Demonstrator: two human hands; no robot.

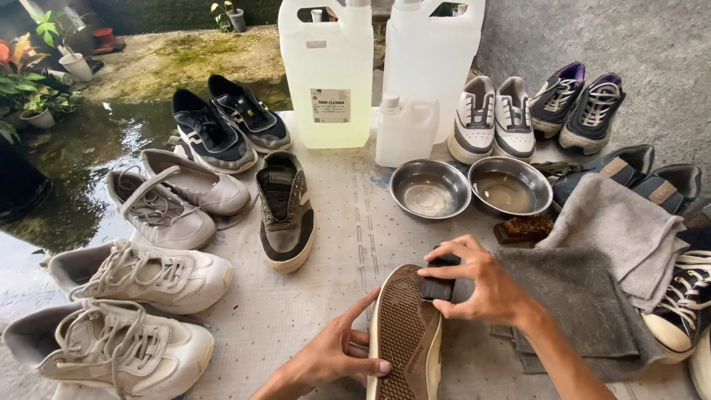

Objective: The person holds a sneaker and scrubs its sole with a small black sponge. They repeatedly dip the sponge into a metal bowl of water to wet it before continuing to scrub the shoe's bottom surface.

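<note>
Fingers (444, 270): right hand (481, 289) pinches a dark brush (438, 285), fingers curled over its top, thumb under.
Left fingers (363, 305): left hand (333, 354) spreads along the side of the shoe (406, 333), index stretched up, thumb at the edge.
Shoe: held on edge, brown sole up, between both hands, seemingly so the brush can meet the tread.
Brush: touching the sole's far end.
Beyond the fingers: two steel bowls (431, 189), close by as if for dipping; three white jugs (326, 70) behind them.
Right of the fingers: two grey cloths (592, 296); a brown brush (524, 228).
Left: six loose shoes (285, 211).
Far right: more pairs (492, 118), some cut off, count unclear.
</note>
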